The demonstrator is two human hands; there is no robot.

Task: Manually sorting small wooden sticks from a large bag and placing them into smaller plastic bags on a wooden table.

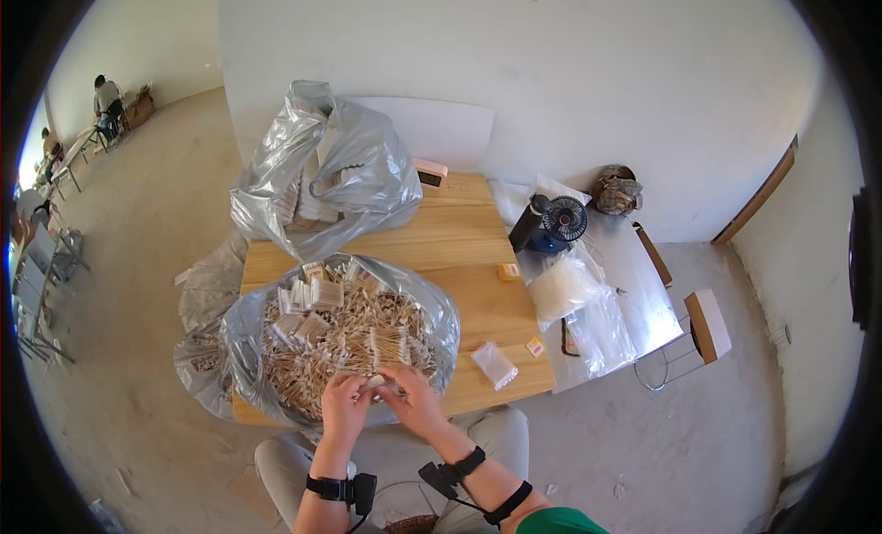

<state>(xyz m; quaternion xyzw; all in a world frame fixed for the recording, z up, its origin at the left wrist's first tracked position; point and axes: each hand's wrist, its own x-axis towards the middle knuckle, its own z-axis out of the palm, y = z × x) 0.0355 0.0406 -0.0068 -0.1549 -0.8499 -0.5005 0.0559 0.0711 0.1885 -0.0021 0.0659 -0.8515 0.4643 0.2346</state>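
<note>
A grey plastic bag lies wide open on the wooden table, heaped with loose cotton swabs. At its near rim my left hand and my right hand meet, fingers closed on a small whitish bunch of cotton swabs; my fingers partly cover it. Just beyond my right hand, a neat row of swabs lies on the heap. Stacked packs of swabs rest at the far left of the heap.
Behind stands another grey bag with white packs inside. On the wooden table are a pink-framed clock, small yellow boxes and a clear packet. A side table holds a black fan and plastic bags. People sit far left.
</note>
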